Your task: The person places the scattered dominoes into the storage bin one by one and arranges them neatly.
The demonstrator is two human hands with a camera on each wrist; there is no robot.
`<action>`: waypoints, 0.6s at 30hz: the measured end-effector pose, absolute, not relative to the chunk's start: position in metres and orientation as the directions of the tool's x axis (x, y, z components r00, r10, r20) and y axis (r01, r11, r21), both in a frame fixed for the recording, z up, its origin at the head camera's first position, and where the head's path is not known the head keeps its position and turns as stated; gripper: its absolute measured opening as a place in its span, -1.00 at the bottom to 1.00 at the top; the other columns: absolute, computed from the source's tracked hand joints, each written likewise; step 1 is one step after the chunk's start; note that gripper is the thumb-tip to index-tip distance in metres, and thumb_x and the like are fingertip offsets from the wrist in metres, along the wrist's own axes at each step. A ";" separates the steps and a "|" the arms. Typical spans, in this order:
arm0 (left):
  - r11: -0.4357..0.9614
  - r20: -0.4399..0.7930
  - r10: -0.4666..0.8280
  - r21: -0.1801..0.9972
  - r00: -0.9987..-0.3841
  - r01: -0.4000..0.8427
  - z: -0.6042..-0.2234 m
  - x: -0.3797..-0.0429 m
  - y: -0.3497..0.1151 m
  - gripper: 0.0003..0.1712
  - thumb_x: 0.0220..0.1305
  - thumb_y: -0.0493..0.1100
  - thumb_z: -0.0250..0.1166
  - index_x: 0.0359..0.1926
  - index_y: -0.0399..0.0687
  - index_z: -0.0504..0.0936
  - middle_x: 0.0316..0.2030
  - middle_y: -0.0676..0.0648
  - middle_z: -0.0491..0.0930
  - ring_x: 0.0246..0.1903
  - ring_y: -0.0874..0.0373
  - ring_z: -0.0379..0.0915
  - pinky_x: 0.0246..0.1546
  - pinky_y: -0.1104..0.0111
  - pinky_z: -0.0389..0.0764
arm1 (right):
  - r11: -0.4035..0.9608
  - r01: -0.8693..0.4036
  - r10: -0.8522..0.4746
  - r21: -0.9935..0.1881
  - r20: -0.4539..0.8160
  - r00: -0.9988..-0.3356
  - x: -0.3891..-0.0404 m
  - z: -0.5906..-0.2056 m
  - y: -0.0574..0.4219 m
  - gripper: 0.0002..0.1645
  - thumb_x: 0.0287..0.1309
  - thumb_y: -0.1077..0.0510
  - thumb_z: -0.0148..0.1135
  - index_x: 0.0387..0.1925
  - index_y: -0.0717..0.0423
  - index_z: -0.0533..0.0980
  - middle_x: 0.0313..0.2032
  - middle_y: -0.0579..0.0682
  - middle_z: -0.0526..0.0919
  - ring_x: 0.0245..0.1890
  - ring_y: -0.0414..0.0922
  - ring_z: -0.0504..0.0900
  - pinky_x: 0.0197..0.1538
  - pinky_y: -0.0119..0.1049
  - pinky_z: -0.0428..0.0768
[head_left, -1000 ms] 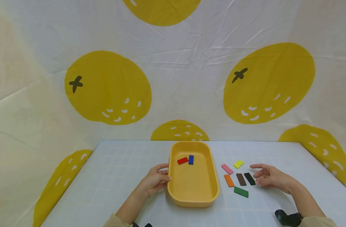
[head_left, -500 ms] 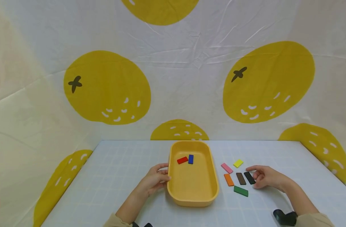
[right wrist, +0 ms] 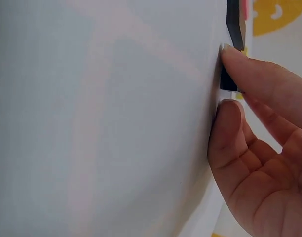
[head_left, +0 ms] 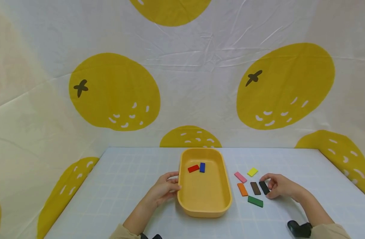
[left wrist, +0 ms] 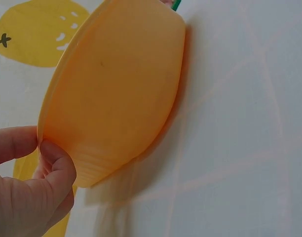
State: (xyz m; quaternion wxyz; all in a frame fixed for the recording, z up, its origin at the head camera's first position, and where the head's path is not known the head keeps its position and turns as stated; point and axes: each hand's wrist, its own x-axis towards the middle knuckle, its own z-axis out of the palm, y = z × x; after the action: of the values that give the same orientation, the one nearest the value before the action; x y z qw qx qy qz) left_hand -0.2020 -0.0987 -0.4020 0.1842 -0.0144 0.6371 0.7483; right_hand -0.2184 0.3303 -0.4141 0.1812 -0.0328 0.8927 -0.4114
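Note:
My left hand [head_left: 162,189] pinches the left rim of a yellow tray [head_left: 204,214]; in the left wrist view, thumb and fingers [left wrist: 55,153] close on that rim. Inside the tray lie a red block [head_left: 193,168] and a blue block [head_left: 202,167]. To the tray's right, my right hand [head_left: 282,186] has its thumb and index finger at the two ends of a flat black block [head_left: 264,188]. The right wrist view shows the thumb [right wrist: 249,69] down at the table, partly covering the black block [right wrist: 228,81], with the other fingers curled below.
Between tray and right hand lie a brown block [head_left: 255,188], an orange block [head_left: 242,189], a pink block [head_left: 240,177], a yellow block [head_left: 252,172] and a green block [head_left: 255,201]. A cloth with yellow fruit prints [head_left: 115,91] hangs behind the white table [head_left: 134,166].
My right hand has come slightly left, and its index finger and thumb have closed in on the ends of the black block. The left hand and tray stay in place.

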 end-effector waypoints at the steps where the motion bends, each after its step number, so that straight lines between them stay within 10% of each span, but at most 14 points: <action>1: -0.120 -0.258 0.257 0.948 -0.931 -0.295 -0.402 -0.202 -0.099 -0.34 0.10 -0.54 0.13 0.25 -0.40 0.18 -0.18 -0.19 0.43 -0.33 0.11 0.43 -0.29 0.32 0.56 | 0.656 0.097 -0.208 -0.748 -0.303 -0.930 -0.218 -0.414 0.331 -0.33 -0.18 0.32 0.43 0.04 0.30 0.36 -0.47 0.05 0.36 -0.45 -0.05 0.36 -0.38 -0.31 0.43; 18: -0.105 -0.270 0.246 0.947 -0.931 -0.303 -0.399 -0.201 -0.098 -0.34 0.10 -0.54 0.14 0.25 -0.40 0.18 -0.19 -0.19 0.43 -0.34 0.10 0.43 -0.30 0.33 0.56 | 0.531 0.168 -0.286 -0.830 -0.362 -0.887 -0.220 -0.399 0.335 -0.28 0.00 0.26 0.31 0.16 0.36 0.21 -0.34 0.08 0.39 -0.31 -0.05 0.45 -0.21 -0.26 0.57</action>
State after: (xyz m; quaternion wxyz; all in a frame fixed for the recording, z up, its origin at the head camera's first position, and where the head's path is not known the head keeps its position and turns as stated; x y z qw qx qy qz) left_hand -0.2006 -0.0975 -0.3988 0.1847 -0.0220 0.6430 0.7430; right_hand -0.2203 0.3351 -0.3988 0.2351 -0.0350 0.8428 -0.4829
